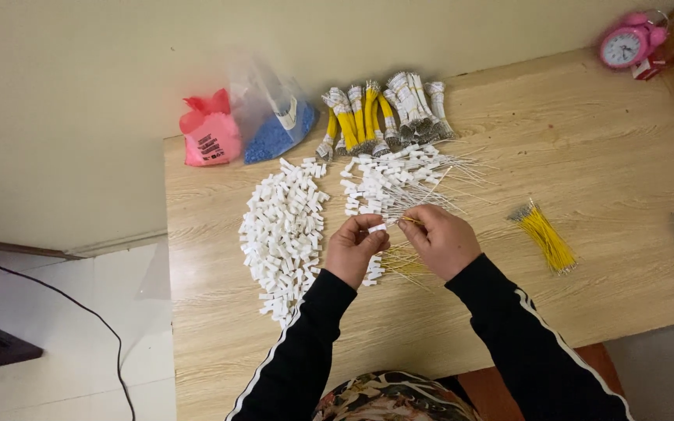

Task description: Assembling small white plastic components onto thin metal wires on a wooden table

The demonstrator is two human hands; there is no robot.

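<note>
My left hand (355,248) had a tight grip on a small white plug (377,228), pinched in my fingertips. My right hand (440,238) pinched a thin yellow wire (409,222) just beside it. Both were above the desk (626,156), near a pile of white plugs (284,230).

Both arms in black sleeves reach forward from the near edge. The left hand (355,249) and right hand (441,239) meet close together at centre, fingers curled inward, fingertips pinched, knuckles up.
</note>
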